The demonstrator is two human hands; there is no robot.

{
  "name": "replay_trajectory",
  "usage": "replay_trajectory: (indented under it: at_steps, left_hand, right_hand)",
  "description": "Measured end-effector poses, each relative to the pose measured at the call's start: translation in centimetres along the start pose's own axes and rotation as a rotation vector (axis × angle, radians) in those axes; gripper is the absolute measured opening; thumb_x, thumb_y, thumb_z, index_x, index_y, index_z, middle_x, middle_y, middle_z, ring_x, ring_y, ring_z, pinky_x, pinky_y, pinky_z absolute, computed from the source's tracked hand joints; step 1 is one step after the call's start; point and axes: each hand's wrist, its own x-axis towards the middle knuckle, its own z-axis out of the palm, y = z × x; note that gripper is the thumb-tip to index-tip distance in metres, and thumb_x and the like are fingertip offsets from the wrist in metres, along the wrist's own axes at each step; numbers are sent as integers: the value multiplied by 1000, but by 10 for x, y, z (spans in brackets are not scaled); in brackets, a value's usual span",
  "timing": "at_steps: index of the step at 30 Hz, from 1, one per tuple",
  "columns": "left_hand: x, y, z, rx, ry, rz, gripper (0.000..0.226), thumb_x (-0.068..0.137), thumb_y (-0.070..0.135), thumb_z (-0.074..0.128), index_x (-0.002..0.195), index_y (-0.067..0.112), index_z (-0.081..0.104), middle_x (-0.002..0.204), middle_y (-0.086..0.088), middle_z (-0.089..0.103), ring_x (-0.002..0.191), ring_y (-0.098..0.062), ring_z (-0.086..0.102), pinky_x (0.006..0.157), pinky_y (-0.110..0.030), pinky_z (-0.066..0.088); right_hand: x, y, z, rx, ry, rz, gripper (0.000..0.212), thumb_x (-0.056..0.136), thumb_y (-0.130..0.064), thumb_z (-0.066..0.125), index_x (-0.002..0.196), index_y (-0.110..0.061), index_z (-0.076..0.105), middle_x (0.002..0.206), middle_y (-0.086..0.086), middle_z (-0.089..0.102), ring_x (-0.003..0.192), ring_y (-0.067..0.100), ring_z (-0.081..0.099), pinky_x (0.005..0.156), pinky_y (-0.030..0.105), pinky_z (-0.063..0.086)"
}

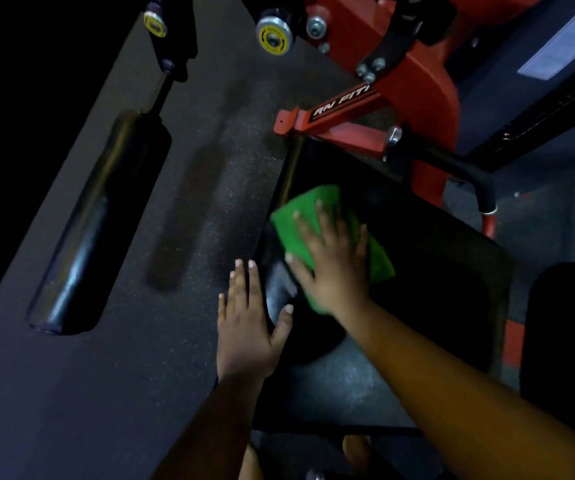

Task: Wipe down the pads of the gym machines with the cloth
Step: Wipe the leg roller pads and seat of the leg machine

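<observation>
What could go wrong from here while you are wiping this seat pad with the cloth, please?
The right hand presses the green cloth flat near the black pad's edge, so it could slip off. The red frame sits just ahead; knuckles might strike it.

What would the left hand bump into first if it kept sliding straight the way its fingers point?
Probably nothing soon: the left hand points up the frame over the speckled floor, beside the black pad. The way looks free, though depth is unclear.
</observation>
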Motion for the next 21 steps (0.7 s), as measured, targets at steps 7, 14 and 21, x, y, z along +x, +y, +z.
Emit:
replay_trajectory:
  at_steps: [7,14,21]
  left_hand:
    - [-1,-1,0,-32,24,35,86,96,67,32,163,24,-1,172,0,-3,158,-18,2,126,-48,14]
    - [1,-5,-1,-101,43,73,82,98,61,27,163,16,7,171,-6,7,158,-24,12,122,-57,23]
    - [-2,-4,2,-127,57,92,81,98,64,25,164,21,9,172,-3,7,158,-23,12,123,-57,20]
  right_hand:
    - [30,91,-3,102,-17,495,73,96,-69,27,161,-37,15,172,4,8,158,28,4,118,72,9]
    - [-101,-23,16,48,-6,182,72,94,-64,39,160,-40,22,167,5,27,152,32,25,120,65,15]
    - [-136,53,28,131,13,832,76,93,-70,13,162,-38,11,172,4,8,158,28,6,118,71,12]
